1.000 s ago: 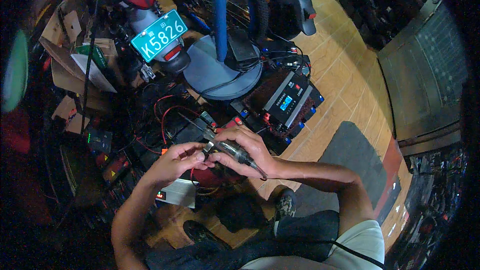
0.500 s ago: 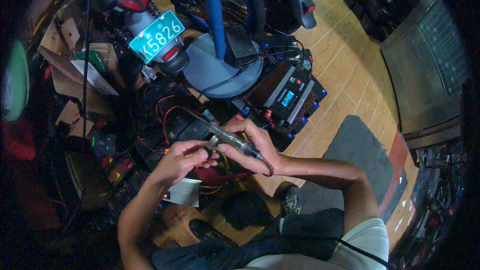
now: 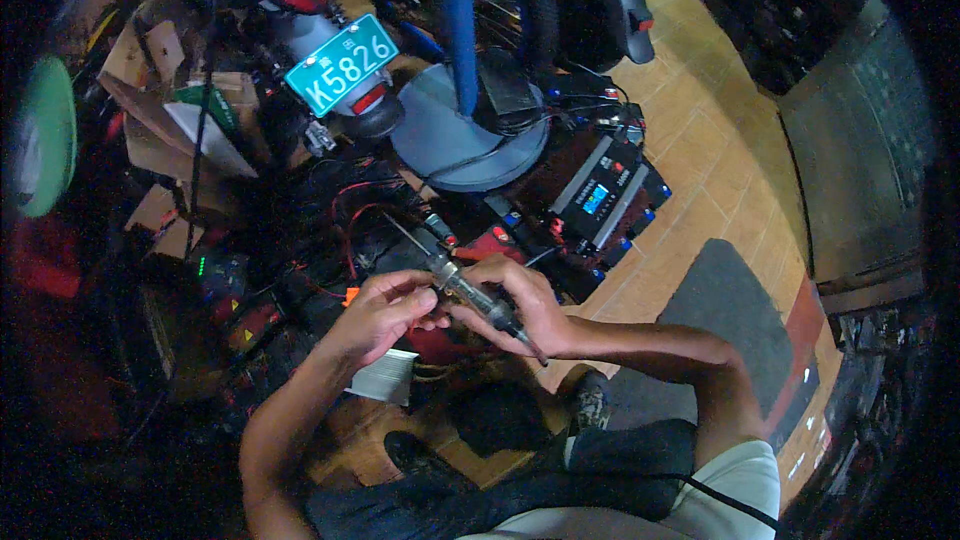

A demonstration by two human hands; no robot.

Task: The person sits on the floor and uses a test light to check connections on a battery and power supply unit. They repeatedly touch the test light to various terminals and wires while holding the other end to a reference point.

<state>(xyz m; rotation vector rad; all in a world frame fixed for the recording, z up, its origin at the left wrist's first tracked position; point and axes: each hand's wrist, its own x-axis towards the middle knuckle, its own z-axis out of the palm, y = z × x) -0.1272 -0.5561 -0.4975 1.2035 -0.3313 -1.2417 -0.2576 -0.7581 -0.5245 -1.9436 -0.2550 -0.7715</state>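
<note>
A long thin tool with a clear handle and a dark metal tip (image 3: 462, 285) sits low in the middle, slanting up to the left. The right hand (image 3: 530, 308) wraps its fingers around the handle. The left hand (image 3: 378, 312) bends in from the left, and its fingertips pinch the tool near the tip. What the tip touches is too dark to see. Farther up, a teal plate with white marks (image 3: 341, 62) hangs on a scooter's back. A black box with a small blue screen (image 3: 600, 196) sits to the right.
</note>
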